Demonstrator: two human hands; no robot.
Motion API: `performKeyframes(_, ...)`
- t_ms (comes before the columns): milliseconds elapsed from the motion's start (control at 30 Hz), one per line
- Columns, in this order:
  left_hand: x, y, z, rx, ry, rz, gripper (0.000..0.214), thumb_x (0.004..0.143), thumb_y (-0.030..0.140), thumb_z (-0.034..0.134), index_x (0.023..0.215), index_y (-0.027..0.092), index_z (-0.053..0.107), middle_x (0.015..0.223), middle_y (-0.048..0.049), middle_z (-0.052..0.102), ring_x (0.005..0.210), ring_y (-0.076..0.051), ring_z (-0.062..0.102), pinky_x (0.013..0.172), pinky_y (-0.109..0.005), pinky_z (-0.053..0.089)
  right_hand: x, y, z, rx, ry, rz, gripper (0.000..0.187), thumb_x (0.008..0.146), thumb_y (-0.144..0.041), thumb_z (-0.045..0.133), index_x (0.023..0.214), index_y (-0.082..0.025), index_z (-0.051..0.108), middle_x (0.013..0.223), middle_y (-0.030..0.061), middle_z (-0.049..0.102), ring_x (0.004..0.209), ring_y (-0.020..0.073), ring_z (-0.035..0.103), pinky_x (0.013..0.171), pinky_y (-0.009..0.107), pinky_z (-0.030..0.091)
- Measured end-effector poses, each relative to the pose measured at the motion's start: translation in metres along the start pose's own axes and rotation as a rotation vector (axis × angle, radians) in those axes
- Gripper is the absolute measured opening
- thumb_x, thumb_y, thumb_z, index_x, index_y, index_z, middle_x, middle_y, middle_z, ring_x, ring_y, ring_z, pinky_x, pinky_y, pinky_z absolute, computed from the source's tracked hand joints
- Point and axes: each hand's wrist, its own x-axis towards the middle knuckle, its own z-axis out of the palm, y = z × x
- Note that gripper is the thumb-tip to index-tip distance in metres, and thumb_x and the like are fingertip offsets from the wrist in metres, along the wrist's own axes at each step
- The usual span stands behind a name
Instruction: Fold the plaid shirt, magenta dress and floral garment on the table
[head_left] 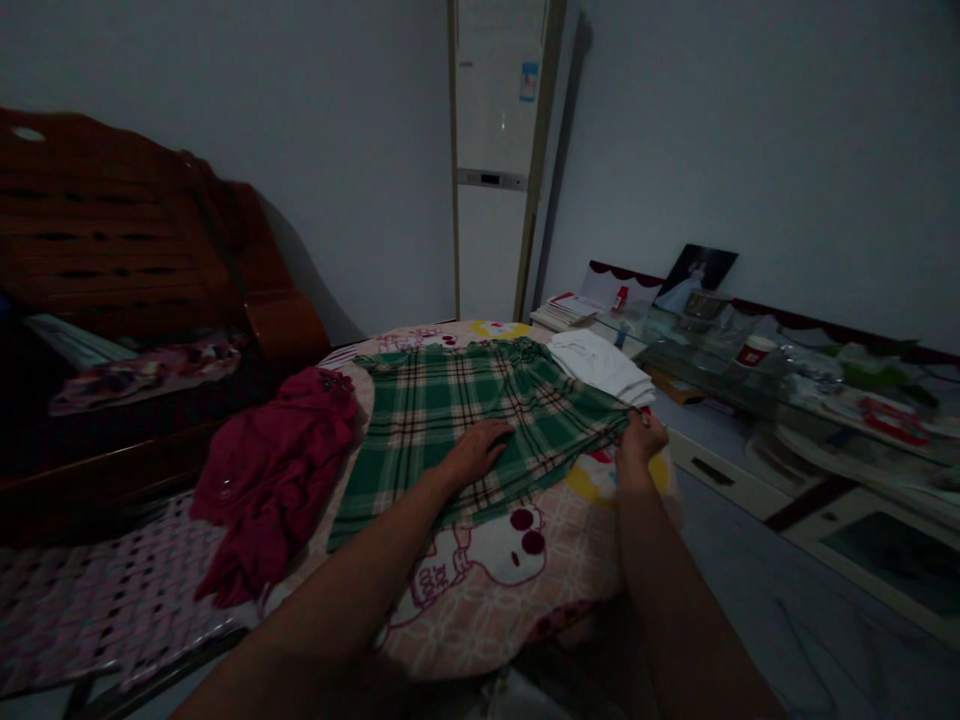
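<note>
A green plaid garment (pixel 450 410) lies spread on a pink cartoon-print blanket (pixel 495 580) over a rounded surface. My left hand (pixel 476 450) lies flat on the middle of the plaid cloth, fingers stretched out. At the cloth's right edge, my right hand (pixel 640 438) is closed in a pinch on the fabric's corner. A folded white cloth (pixel 604 365) sits just beyond the plaid garment, at its far right.
A crumpled crimson garment (pixel 274 470) lies left of the plaid one. A dark wooden bench (pixel 112 260) with bedding stands at the left. A white standing air conditioner (pixel 495 160) is in the corner. A cluttered glass-topped low cabinet (pixel 787 400) runs along the right wall.
</note>
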Motion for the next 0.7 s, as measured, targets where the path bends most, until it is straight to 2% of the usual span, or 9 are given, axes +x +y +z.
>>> performKeyframes(100,0.001,0.029,-0.009,-0.083,-0.047,0.060,0.022,0.093,0.026,0.050,0.105,0.017,0.066,0.105,-0.0089,0.068,0.102,-0.021,0.062,0.094,-0.035,0.048,-0.001,0.001,0.002,-0.031,0.100,0.061,0.035,0.073,-0.035,0.055,0.089,-0.010,0.073,0.070,0.0050,0.068,0.068,0.0201,0.059,0.062,0.029,0.048)
performKeyframes(200,0.001,0.054,-0.007,-0.131,-0.178,0.093,0.024,0.089,0.036,0.059,0.102,0.017,0.066,0.098,-0.0065,0.068,0.088,-0.019,0.063,0.080,-0.029,0.049,-0.004,0.000,0.004,-0.003,0.054,0.092,0.037,0.073,-0.038,0.057,0.091,-0.010,0.073,0.071,0.0065,0.069,0.065,0.0201,0.060,0.057,0.028,0.048)
performKeyframes(267,0.001,0.062,-0.002,-0.099,-0.228,0.094,0.025,0.085,0.033,0.063,0.104,0.018,0.065,0.099,-0.0064,0.068,0.088,-0.019,0.063,0.078,-0.028,0.048,-0.007,-0.001,0.006,0.041,-0.015,0.137,0.042,0.074,-0.039,0.057,0.098,-0.008,0.072,0.069,0.0059,0.068,0.057,0.0189,0.059,0.051,0.028,0.046)
performKeyframes(367,0.001,0.064,0.006,-0.058,-0.219,0.061,0.021,0.085,0.024,0.059,0.105,0.018,0.065,0.100,-0.0061,0.068,0.091,-0.019,0.063,0.081,-0.028,0.048,-0.011,-0.004,0.005,0.030,-0.094,0.143,0.047,0.076,-0.038,0.054,0.108,-0.007,0.070,0.068,0.0052,0.068,0.053,0.0189,0.059,0.049,0.029,0.046)
performKeyframes(533,0.002,0.058,0.010,-0.123,-0.180,0.029,0.017,0.087,0.020,0.054,0.098,0.019,0.067,0.097,-0.0051,0.070,0.092,-0.019,0.064,0.082,-0.027,0.047,-0.014,-0.007,-0.003,-0.166,-0.145,0.011,0.043,0.073,-0.029,0.055,0.108,-0.011,0.072,0.082,0.0102,0.073,0.076,0.0237,0.067,0.067,0.030,0.051)
performKeyframes(700,0.005,0.054,0.012,-0.178,-0.099,-0.133,0.015,0.084,0.016,0.053,0.083,0.017,0.068,0.079,-0.0027,0.068,0.073,-0.015,0.061,0.071,-0.024,0.045,-0.020,-0.018,-0.011,-0.295,-0.274,-0.090,0.046,0.067,-0.020,0.059,0.111,-0.015,0.071,0.101,0.0104,0.074,0.093,0.0254,0.067,0.080,0.030,0.049)
